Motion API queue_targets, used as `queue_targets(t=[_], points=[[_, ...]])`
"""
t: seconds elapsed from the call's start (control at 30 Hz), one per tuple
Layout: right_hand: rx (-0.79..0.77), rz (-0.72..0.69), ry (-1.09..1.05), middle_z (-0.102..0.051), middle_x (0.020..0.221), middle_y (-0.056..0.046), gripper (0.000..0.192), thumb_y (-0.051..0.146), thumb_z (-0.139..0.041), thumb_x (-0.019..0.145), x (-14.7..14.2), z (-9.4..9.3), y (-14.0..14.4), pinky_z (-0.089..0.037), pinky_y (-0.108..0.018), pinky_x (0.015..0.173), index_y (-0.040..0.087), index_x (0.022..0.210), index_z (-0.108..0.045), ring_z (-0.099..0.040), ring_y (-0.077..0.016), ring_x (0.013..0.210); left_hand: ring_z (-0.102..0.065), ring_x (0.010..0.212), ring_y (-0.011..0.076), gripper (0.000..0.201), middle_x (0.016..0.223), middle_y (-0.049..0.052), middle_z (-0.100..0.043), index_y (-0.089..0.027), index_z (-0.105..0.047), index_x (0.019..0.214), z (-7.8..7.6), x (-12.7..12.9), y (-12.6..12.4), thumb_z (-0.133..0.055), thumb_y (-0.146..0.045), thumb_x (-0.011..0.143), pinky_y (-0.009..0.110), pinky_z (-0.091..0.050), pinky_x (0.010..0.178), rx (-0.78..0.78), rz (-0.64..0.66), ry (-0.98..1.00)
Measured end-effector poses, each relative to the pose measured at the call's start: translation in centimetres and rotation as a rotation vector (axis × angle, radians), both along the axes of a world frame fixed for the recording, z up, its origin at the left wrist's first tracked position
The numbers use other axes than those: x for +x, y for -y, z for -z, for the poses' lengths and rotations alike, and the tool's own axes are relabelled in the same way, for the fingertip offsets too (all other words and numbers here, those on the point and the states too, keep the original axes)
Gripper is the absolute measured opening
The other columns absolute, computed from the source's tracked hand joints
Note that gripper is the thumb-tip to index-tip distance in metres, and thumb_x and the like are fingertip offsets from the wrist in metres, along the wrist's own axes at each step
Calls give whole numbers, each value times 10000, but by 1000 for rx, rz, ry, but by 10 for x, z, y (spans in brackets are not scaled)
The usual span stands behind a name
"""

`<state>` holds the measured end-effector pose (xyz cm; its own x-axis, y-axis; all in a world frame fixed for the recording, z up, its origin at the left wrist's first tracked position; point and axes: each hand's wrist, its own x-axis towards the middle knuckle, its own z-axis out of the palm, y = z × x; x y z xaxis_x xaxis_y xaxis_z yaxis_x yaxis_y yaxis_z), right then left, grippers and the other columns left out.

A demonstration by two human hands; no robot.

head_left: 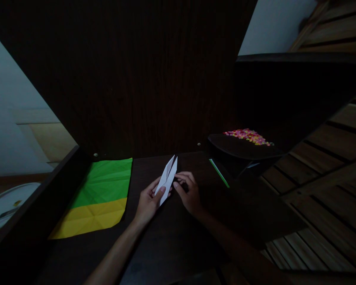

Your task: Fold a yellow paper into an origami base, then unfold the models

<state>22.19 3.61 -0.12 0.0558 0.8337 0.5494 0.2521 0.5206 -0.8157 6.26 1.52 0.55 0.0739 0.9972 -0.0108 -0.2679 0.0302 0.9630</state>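
Both hands point(169, 196) pinching white folded paper point(167, 179), narrow, creased, two pointed tips

dim, underexposed view with deep shadow across the dark desk point(172, 237), wide-angle bending at the edges

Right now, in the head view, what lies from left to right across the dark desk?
Green and yellow creased paper → left hand → white folded paper, held in both hands → right hand → green-edged sheet → dark tray of small colourful pieces.
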Motion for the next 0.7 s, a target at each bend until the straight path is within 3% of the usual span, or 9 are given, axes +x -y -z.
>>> queue_targets(t=[0.1,0.23,0.4,0.57,0.7], points=[[-207,24,-263,-601,785,-6,277,311,-685,763,-7,5,-4,-487,-257,564,214,990,-560,-586,-147,660,-636,1125,272,601,1284,118,-644,-175,-535,1355,3,-1,2,-693,-372,809,403,-503,962,129,-53,-235],[-447,-160,-382,-536,572,69,260,415,-633,779,-11,7,-7,-298,-175,350,214,842,-480,-424,-77,400,-618,1158,256,430,1274,95,-652,-193,-610,1284,3,-3,6,-618,-304,869,378,-470,996,356,-93,-558],[-568,-212,-431,-537,527,85,263,405,-634,743,-11,6,-7,-274,-163,315,211,810,-471,-398,-61,335,-713,902,216,353,1110,106,-734,-171,-654,1227,1,-1,8,-570,-278,902,303,-555,797,501,-131,-722],[-635,-249,-488,-576,588,62,215,328,-625,706,-8,6,-8,-338,-170,325,198,824,-501,-456,-69,362,-700,985,236,318,1140,94,-724,-186,-686,1181,1,0,8,-556,-291,911,323,-550,841,525,-143,-717],[-650,-326,-561,-581,598,56,196,284,-598,685,-6,6,-8,-399,-187,351,195,842,-521,-495,-84,388,-702,968,239,332,1103,82,-740,-174,-713,1135,-1,-2,7,-520,-343,925,321,-547,834,423,-173,-682]])
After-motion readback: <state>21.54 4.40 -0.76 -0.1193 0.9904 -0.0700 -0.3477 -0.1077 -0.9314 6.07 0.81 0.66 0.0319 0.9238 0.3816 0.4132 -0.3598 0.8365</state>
